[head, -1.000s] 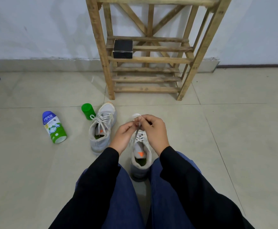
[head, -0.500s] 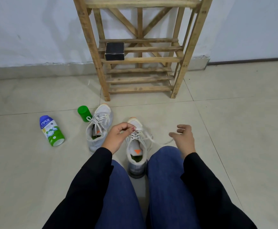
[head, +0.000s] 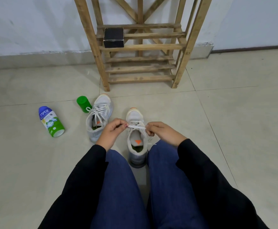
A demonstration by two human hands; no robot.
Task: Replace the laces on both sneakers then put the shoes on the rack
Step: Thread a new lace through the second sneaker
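Since half a second ago the right hand (head: 163, 133) has returned from the side; it and the left hand (head: 111, 134) now pinch the white lace (head: 135, 126) taut over the near sneaker (head: 134, 115), probably knotting.

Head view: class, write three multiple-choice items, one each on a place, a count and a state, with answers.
1. The black box is: A on the tiles; B on the rack; C in a sneaker.
2. Sneakers in view: A one; B three; C two.
3. The lace is: A pinched by both hands; B loose on tiles; C coiled up.
Answers: B, it sits on slats; C, left sneaker and near sneaker; A, left hand and right hand stretch it.
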